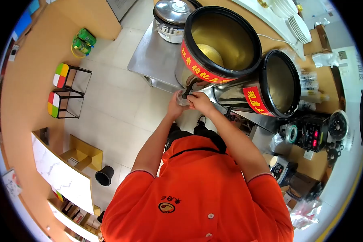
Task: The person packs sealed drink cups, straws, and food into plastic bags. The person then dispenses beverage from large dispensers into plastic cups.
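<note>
A clear plastic cup (182,101) sits under the black tap (188,90) of a large metal drum (180,74) with a red label. My left hand (174,106) is closed around the cup's left side. On the other side, my right hand (201,102) has its fingers bent in against the cup, the thumb close by the tap. The tap hides part of the cup, so its contents are hard to make out. The drum has no lid, and a pale rounded shape (209,54) shows inside it.
A second metal drum (238,93) stands to the right. A lidded pot (171,30) rests on the steel table (145,56). Blenders (304,183), a control-panel machine (310,135) and stacked plates (298,29) line the right side. Stools (60,76) and a black bin (104,176) stand left.
</note>
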`<action>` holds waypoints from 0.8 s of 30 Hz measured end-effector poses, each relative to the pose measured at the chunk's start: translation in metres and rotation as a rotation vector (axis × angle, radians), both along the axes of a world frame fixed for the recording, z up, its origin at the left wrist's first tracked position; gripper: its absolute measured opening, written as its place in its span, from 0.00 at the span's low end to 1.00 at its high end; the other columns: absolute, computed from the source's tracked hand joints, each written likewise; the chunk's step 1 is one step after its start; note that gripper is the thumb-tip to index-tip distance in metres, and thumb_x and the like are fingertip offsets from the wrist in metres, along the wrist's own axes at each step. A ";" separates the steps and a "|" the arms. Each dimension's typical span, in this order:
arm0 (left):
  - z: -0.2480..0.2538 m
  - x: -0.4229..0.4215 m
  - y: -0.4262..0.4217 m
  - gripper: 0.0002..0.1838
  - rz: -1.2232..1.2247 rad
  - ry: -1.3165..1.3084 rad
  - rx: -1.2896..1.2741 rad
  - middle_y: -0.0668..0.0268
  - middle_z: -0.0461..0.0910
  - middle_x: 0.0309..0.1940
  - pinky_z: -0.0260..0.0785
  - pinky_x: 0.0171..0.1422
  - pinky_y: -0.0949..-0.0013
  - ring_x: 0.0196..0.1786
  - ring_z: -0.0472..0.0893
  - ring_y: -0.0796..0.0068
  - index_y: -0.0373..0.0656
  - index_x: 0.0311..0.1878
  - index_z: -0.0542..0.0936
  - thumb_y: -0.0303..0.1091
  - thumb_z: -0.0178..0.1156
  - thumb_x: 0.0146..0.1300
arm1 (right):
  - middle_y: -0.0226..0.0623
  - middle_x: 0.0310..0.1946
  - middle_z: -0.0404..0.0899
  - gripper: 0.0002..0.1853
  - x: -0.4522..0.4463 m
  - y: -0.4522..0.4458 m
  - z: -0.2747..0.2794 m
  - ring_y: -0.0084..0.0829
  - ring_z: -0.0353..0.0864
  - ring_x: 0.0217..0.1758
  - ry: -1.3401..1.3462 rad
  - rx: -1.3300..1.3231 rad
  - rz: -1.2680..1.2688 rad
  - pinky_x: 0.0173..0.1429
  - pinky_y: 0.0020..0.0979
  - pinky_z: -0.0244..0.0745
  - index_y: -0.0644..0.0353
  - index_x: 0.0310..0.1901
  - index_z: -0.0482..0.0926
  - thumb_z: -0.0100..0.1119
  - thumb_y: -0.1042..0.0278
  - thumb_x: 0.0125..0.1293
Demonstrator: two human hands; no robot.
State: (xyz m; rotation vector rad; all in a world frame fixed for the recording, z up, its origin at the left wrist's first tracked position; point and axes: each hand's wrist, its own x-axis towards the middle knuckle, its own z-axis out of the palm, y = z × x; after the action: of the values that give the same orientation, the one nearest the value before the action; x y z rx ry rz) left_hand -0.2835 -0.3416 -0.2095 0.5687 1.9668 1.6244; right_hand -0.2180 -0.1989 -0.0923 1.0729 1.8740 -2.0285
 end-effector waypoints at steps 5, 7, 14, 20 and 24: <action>0.014 -0.001 0.000 0.51 -0.047 -0.048 0.041 0.58 0.79 0.62 0.67 0.72 0.61 0.67 0.77 0.61 0.44 0.69 0.70 0.29 0.85 0.37 | 0.39 0.23 0.83 0.23 0.052 0.014 -0.013 0.29 0.84 0.26 -0.208 0.314 0.214 0.35 0.33 0.78 0.66 0.33 0.82 0.65 0.48 0.70; 0.012 -0.003 0.000 0.51 -0.028 -0.075 0.071 0.58 0.78 0.62 0.67 0.73 0.61 0.68 0.76 0.60 0.44 0.68 0.70 0.29 0.85 0.37 | 0.39 0.24 0.84 0.21 0.081 0.010 -0.016 0.30 0.84 0.27 -0.193 0.373 0.242 0.36 0.34 0.78 0.65 0.36 0.82 0.66 0.50 0.71; -0.002 -0.001 0.003 0.51 0.009 -0.089 0.032 0.57 0.78 0.59 0.67 0.71 0.60 0.65 0.76 0.59 0.44 0.68 0.69 0.30 0.85 0.37 | 0.45 0.33 0.85 0.18 0.210 0.013 0.007 0.39 0.84 0.37 -0.198 0.457 0.297 0.44 0.36 0.78 0.66 0.42 0.84 0.65 0.54 0.71; 0.007 -0.003 0.008 0.52 0.014 -0.121 0.085 0.59 0.77 0.56 0.67 0.69 0.61 0.62 0.76 0.61 0.45 0.68 0.69 0.30 0.86 0.37 | 0.48 0.36 0.87 0.21 0.290 0.027 0.003 0.43 0.87 0.38 -0.379 0.544 0.070 0.45 0.38 0.78 0.66 0.43 0.85 0.64 0.50 0.70; 0.011 -0.003 0.009 0.52 0.018 -0.078 0.107 0.61 0.78 0.56 0.68 0.69 0.61 0.61 0.76 0.63 0.44 0.68 0.69 0.30 0.86 0.37 | 0.48 0.36 0.88 0.22 0.314 0.025 -0.008 0.43 0.88 0.39 -0.547 0.405 0.047 0.44 0.40 0.79 0.66 0.42 0.86 0.63 0.49 0.70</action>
State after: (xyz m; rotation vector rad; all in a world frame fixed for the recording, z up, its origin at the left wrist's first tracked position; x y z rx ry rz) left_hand -0.2867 -0.3329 -0.1981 0.5215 1.8432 1.7441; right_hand 0.0955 -0.1742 -0.1005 1.4729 1.9975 -1.1713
